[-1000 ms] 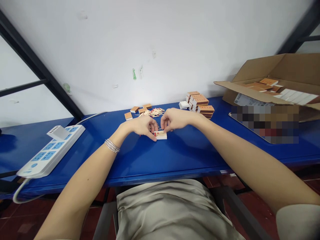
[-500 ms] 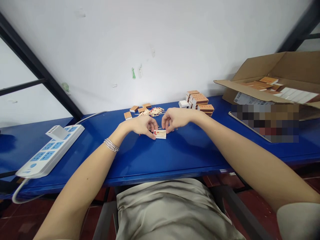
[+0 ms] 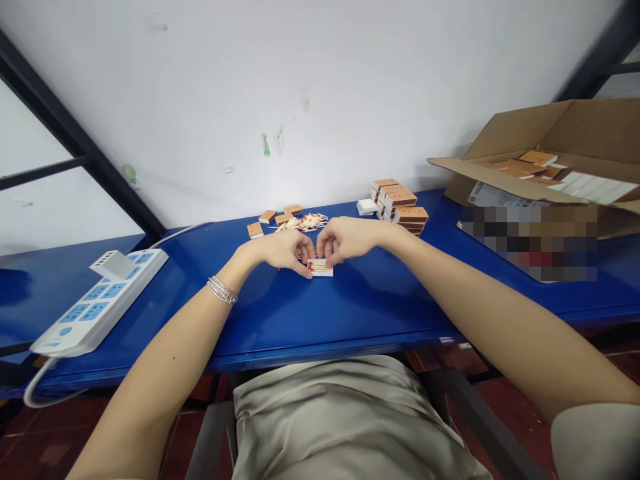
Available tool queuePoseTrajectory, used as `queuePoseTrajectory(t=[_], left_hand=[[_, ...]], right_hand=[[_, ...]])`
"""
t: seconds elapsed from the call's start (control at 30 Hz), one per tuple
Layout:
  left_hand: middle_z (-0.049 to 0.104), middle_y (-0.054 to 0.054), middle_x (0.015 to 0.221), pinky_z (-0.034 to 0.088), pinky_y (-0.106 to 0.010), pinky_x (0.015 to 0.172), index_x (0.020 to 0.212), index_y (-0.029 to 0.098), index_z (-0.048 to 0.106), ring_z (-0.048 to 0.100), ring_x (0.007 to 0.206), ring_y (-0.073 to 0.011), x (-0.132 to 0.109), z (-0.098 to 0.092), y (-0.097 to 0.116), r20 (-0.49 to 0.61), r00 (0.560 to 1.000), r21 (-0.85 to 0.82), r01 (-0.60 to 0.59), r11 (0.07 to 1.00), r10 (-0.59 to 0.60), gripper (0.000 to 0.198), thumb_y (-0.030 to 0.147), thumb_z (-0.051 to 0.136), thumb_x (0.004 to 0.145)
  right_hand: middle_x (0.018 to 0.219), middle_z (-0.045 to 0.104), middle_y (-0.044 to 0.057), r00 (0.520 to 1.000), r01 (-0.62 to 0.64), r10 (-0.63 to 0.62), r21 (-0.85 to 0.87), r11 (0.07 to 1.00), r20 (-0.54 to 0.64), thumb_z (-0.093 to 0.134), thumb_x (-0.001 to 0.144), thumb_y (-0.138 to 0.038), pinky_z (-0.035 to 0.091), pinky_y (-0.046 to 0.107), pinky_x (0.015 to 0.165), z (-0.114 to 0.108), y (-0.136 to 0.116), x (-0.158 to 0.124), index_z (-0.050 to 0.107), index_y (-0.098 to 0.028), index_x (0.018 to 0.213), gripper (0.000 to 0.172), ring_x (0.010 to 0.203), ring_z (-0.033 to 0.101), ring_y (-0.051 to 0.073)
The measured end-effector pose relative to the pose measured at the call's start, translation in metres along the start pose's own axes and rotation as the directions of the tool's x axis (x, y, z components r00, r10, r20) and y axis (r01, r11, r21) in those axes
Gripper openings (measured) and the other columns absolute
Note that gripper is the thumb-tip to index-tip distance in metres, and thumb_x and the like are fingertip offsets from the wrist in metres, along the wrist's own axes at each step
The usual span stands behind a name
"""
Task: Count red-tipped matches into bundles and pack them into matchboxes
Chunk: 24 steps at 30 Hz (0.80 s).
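A small white matchbox tray [image 3: 321, 268] with red-tipped matches in it lies on the blue table [image 3: 350, 307]. My left hand [image 3: 283, 250] pinches the tray's left end with thumb and fingers. My right hand [image 3: 347, 238] hovers over its right side, fingers curled down onto the matches. Behind my hands lies a loose heap of matches [image 3: 306, 222] with a few brown matchbox sleeves [image 3: 269, 217] beside it.
A stack of brown matchboxes [image 3: 403, 203] stands at the back right, with a white tray [image 3: 367, 207] next to it. An open cardboard box [image 3: 550, 163] of matchboxes sits far right. A white and blue power strip [image 3: 97, 300] lies at the left.
My right hand has closed in a little toward my left over the tray. The camera tilted slightly; the tray stays in place.
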State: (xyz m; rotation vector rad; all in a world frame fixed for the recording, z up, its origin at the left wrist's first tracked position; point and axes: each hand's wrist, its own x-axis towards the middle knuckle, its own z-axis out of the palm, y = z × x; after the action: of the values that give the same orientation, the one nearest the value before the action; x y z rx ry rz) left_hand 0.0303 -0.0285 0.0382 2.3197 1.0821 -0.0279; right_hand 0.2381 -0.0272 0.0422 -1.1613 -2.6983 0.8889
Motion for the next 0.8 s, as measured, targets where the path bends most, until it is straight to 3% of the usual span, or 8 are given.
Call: queuePoseTrajectory(t=[0.17,0.3,0.5,0.8], left_hand=[[0.072,-0.003,0.083,0.042,-0.025,0.057,0.1,0.017,0.068,0.061,0.066,-0.0142,0.0,-0.002,-0.003,0.023,1.0,-0.046,-0.007,0.999,0.008,0.052,0.043,0.085,0.059],[0.069,-0.004,0.087,0.044,-0.026,0.059,0.105,0.017,0.064,0.06,0.067,-0.0131,-0.004,-0.013,-0.017,-0.052,0.998,-0.041,0.021,0.999,-0.023,0.054,0.043,0.083,0.062],[0.067,-0.004,0.09,0.043,-0.026,0.062,0.101,0.017,0.066,0.06,0.074,-0.0146,-0.003,-0.017,-0.027,-0.14,0.988,0.137,0.09,0.986,-0.07,0.045,0.043,0.079,0.066],[0.069,-0.004,0.091,0.04,-0.026,0.065,0.1,0.017,0.067,0.059,0.073,-0.0151,0.006,-0.007,-0.015,-0.185,0.982,0.258,0.088,0.962,-0.041,0.034,0.037,0.074,0.073]], right_hand=[[0.076,0.075,0.002,0.989,-0.004,0.0,-0.03,1.0,-0.146,0.075,0.069,-0.029,0.047,0.023,0.06,-0.005,0.014,0.005,0.075,-0.018,0.09,0.024,0.065,0.067,0.015],[0.081,0.076,0.003,0.96,-0.04,-0.002,-0.144,0.989,-0.28,0.073,0.07,-0.022,0.046,0.022,0.064,-0.001,0.022,0.011,0.076,-0.017,0.088,0.018,0.072,0.067,0.015],[0.079,0.076,0.002,0.983,-0.025,0.004,-0.115,0.993,-0.184,0.072,0.073,-0.02,0.047,0.021,0.065,0.015,0.02,0.022,0.077,-0.017,0.082,0.011,0.074,0.068,0.015],[0.078,0.075,0.001,0.968,0.008,-0.031,-0.092,0.996,-0.249,0.069,0.074,-0.019,0.044,0.022,0.062,0.021,0.021,0.028,0.076,-0.017,0.081,0.01,0.068,0.065,0.013]])
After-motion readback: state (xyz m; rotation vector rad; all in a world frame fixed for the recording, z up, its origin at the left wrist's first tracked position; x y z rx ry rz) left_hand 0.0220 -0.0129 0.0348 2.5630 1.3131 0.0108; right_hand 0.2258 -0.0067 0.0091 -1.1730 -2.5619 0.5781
